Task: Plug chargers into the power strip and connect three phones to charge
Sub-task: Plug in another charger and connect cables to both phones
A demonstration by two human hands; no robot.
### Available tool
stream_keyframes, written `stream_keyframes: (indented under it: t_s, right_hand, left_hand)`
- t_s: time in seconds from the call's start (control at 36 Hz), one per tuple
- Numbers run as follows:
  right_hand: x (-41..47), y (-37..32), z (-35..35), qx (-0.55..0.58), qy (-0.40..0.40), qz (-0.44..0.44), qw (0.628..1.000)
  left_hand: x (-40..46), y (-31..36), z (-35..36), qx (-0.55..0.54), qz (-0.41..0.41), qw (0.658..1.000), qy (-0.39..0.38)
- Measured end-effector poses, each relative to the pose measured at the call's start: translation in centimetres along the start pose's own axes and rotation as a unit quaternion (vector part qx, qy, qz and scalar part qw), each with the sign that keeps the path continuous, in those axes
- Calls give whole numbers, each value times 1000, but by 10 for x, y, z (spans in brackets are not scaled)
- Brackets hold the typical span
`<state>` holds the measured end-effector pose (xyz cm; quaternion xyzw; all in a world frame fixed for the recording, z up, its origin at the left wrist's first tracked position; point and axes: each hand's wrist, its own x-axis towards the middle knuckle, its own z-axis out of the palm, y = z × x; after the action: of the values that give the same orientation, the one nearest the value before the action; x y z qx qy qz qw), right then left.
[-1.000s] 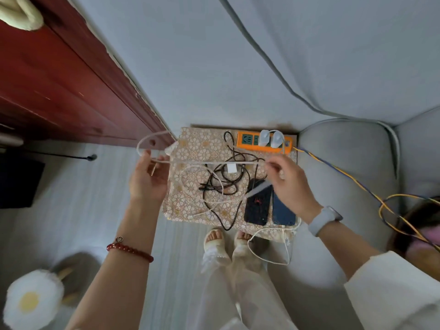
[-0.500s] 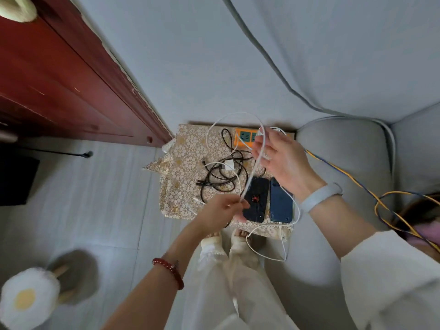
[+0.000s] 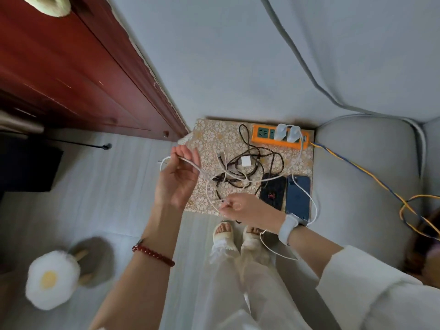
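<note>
Sitting at 12 o'clock on the floral-covered table [image 3: 209, 132], the orange power strip [image 3: 264, 136] has two white chargers [image 3: 287, 132] plugged in. Two phones [image 3: 285, 192] lie at 3 o'clock. Left hand [image 3: 177, 179] – curled round a white cable [image 3: 190, 161] – right hand [image 3: 247, 208] pinching its end.

Power strip [image 3: 281, 138] behind tangled cables [image 3: 247, 172] — phones [image 3: 285, 194] right of them.
</note>
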<state>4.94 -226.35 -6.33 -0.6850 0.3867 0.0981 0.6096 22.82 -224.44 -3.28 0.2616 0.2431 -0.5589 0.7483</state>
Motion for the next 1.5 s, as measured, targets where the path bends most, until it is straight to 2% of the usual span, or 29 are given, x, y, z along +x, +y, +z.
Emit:
stream_keyframes:
  t_s: [0.06,0.11,0.14,0.19,0.28,0.36,0.39,0.44,0.47,0.53,0.58,0.67,0.69,0.75,0.86,0.92,0.97,1.03,1.11,1.17,1.19,1.25,1.28,1.31,1.36,1.42,1.5]
  right_hand:
    - [0,3,-8,-91,138,-5,986]
    - [0,11,-23,-148,296,5,944]
    - [0,14,-32,-148,345,21,927]
    - [1,16,-47,-117,378,62,916]
    - [2,10,-57,-88,375,44,922]
    - [-3,-12,-52,-86,343,-64,933]
    - [-5,-18,-48,-85,318,-95,939]
    - [-8,-29,-39,-75,265,-147,950]
    - [-10,-33,-36,-67,240,-166,954]
    - [-12,-37,-29,-44,189,-172,966]
    - [-12,-39,-22,-20,141,-156,977]
    - [-15,-38,-12,-11,84,-141,986]
    - [-18,-38,-9,-16,68,-135,988]
    - [-21,-37,-4,-29,53,-135,989]
    - [-24,-31,3,-57,32,-122,990]
    - [-25,-26,6,-56,22,-110,992]
    - [-25,-20,7,-36,22,-89,995]
    - [-25,-17,5,-3,29,-56,998]
    - [-23,-14,2,120,73,2,990]
    - [-18,-11,-2,256,114,67,958]
    - [-14,-11,-5,341,117,99,928]
    - [-8,-12,-12,524,100,122,837]
    - [-7,-12,-16,603,97,119,783]
    - [-5,-13,-21,660,101,112,736]
    - [-2,-13,-30,711,139,106,681]
    - [1,-9,-39,709,196,106,669]
    - [3,3,-54,636,307,102,701]
  left_hand:
    - [0,15,-9,-21,30,999,16]
    - [-1,29,-18,-20,53,997,60]
    - [-1,35,-24,-11,58,994,90]
    - [-1,42,-36,38,51,987,149]
    - [-1,44,-58,214,-16,946,241]
    - [-7,38,-65,419,-128,841,318]
    - [-10,37,-64,470,-136,803,341]
    - [-12,35,-64,569,-88,735,359]
    - [-13,33,-62,612,-65,707,348]
    - [-13,26,-54,665,-47,687,289]
    - [-12,17,-43,711,-75,666,213]
    - [-9,8,-33,771,-157,609,101]
    - [-7,6,-32,770,-183,607,70]
    - [-2,0,-33,733,-224,641,25]
    - [2,-14,-30,529,-264,807,12]
    - [4,-16,-30,466,-239,852,1]
    - [3,-16,-30,460,-209,863,-16]
    - [1,-15,-32,480,-197,854,-31]
    - [-2,-11,-36,512,-176,840,-45]
    - [-7,-7,-36,533,-169,827,-53]
    - [-10,-5,-37,543,-176,819,-64]
    - [-17,0,-40,569,-208,789,-99]
    - [-20,1,-42,596,-224,762,-117]
    - [-24,3,-44,636,-233,723,-132]
    - [-29,6,-48,719,-238,635,-152]
    - [-31,7,-54,770,-250,566,-153]
    - [-30,12,-69,818,-265,498,-117]
